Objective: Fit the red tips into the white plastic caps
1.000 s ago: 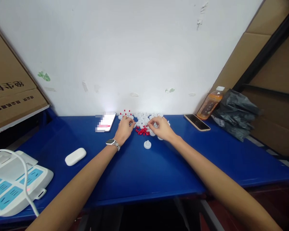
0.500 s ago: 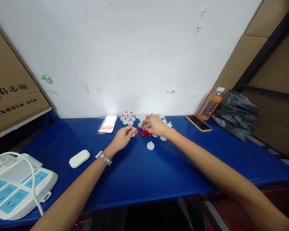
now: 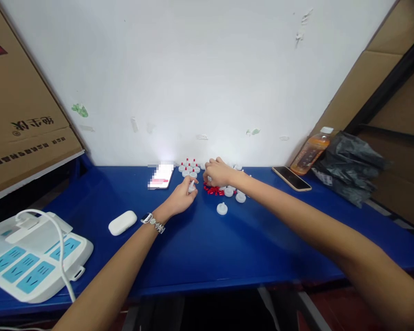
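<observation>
On the blue table (image 3: 200, 248), near the wall, lies a cluster of small white caps (image 3: 235, 195) and a heap of tiny red pieces (image 3: 214, 190). Several white caps with red tips (image 3: 189, 167) stand just behind. My left hand (image 3: 182, 197), with a watch on the wrist, pinches one small white cap (image 3: 192, 186) between its fingertips. My right hand (image 3: 219, 173) rests over the red pieces with its fingers curled down; whether it grips one is hidden. A single white cap (image 3: 222, 209) sits apart, nearer to me.
A lit phone (image 3: 161, 176) lies left of the caps, a dark phone (image 3: 291, 178) to the right. An orange drink bottle (image 3: 310, 151) and a black bag (image 3: 348, 172) stand far right. A white earbud case (image 3: 122, 223) and a power strip (image 3: 31, 257) lie left, under a cardboard box (image 3: 24, 110).
My left hand has drawn back from the cluster toward me with a white cap pinched. My right hand moved left over the red pieces. The view shifted slightly.
</observation>
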